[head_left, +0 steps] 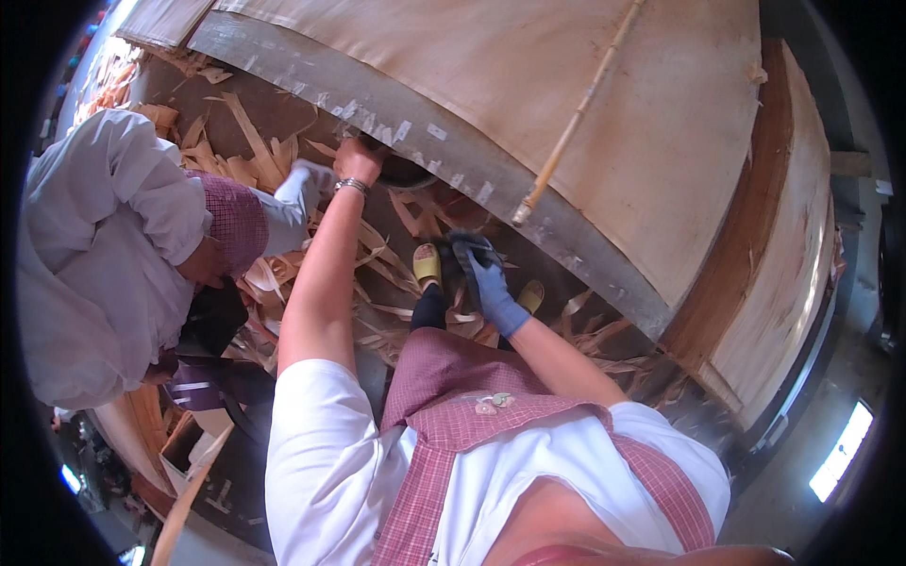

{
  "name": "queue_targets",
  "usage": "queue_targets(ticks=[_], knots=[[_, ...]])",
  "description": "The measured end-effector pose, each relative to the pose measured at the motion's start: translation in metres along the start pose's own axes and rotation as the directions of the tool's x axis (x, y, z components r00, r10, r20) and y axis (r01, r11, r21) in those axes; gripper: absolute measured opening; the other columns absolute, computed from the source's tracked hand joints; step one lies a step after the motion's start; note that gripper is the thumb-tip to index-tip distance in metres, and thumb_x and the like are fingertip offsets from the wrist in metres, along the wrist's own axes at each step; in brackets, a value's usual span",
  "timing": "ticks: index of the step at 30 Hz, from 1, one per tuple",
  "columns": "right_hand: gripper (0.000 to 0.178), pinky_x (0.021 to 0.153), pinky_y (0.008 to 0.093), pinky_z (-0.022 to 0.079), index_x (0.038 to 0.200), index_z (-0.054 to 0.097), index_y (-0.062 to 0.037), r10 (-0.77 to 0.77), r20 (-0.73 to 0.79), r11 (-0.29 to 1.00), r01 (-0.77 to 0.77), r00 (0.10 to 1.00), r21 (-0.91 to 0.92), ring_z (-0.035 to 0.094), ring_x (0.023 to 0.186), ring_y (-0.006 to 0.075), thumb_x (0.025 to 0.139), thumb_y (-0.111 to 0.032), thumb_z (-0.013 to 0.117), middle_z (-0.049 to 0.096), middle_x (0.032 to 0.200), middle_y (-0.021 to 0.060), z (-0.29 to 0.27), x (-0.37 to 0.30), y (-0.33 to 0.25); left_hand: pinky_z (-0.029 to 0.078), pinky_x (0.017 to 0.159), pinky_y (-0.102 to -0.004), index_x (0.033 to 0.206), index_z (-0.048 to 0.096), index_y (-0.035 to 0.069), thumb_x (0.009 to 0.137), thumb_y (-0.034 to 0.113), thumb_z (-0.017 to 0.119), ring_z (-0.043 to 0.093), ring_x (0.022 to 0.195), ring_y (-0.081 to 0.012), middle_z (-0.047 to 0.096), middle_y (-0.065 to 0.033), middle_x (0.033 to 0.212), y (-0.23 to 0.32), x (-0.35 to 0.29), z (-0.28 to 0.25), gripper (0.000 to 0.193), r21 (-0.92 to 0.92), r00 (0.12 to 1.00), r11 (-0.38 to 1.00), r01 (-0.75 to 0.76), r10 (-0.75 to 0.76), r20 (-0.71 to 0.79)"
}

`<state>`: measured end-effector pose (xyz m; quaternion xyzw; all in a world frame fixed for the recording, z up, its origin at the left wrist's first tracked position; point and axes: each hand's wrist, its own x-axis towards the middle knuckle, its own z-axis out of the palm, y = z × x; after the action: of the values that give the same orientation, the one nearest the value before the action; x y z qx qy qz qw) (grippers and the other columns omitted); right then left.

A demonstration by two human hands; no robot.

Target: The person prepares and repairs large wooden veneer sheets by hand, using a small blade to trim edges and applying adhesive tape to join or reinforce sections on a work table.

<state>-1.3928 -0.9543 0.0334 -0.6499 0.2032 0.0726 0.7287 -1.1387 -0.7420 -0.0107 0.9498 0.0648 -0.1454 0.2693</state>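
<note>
My left hand [359,156] is bare, with a metal bracelet at the wrist. It reaches up to the grey metal rim [444,141] of a big work table, fingers curled right beside a dark rounded thing [406,174] under that rim. Whether it grips anything is hidden. My right hand [491,283], in a blue glove, is lower, over my feet, and pinches a dark limp piece, a cloth or a glove [469,247]. I wear a white shirt and a checked apron [453,415].
Large pale veneer sheets [491,57] lie on the table with a bamboo pole [576,113] across them. Another stack [783,245] stands at right. Veneer scraps [377,255] litter the floor around my yellow slippers [427,264]. A co-worker in white [104,236] crouches at left, white-gloved hand [307,179] near mine.
</note>
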Motion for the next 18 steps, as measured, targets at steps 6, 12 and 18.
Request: queue_targets(ticks=[6,12,18], knots=[[0.04,0.09,0.0357,0.049,0.136,0.051,-0.0123,0.247,-0.315,0.969,-0.224,0.917,0.109,0.056,0.115,0.0178,0.097,-0.018,0.058,0.058,0.128,0.0133,0.101,0.099,-0.026,0.053,0.08,-0.0456,0.091,0.075,0.009,0.071,0.043,0.075,0.068,0.095,-0.0336,0.07,-0.0142,0.101,0.017,-0.007,-0.013,0.04,0.263,0.997,0.963,0.062,-0.048,-0.059],[0.046,0.097,0.0448,0.045,0.14,0.045,-0.0115,0.017,-0.236,0.771,-0.163,0.972,-0.615,0.051,0.123,0.0327,0.102,-0.037,0.043,0.048,0.14,0.0172,0.099,0.149,0.05,0.051,0.075,-0.0438,0.088,0.074,0.011,0.074,0.038,0.074,0.065,0.096,-0.0308,0.066,-0.0123,0.109,0.016,-0.013,-0.031,0.031,0.415,0.99,0.91,-0.003,0.063,-0.13],[0.041,0.092,0.0415,0.047,0.133,0.051,-0.0097,0.066,-0.023,0.933,-0.07,0.998,-0.353,0.054,0.115,0.0285,0.101,-0.035,0.045,0.054,0.131,0.0141,0.094,0.156,0.028,0.048,0.078,-0.05,0.082,0.066,0.002,0.083,0.031,0.067,0.06,0.096,-0.0386,0.064,-0.0215,0.092,-0.135,-0.068,-0.158,0.028,0.22,0.915,0.946,0.239,-0.144,-0.376]])
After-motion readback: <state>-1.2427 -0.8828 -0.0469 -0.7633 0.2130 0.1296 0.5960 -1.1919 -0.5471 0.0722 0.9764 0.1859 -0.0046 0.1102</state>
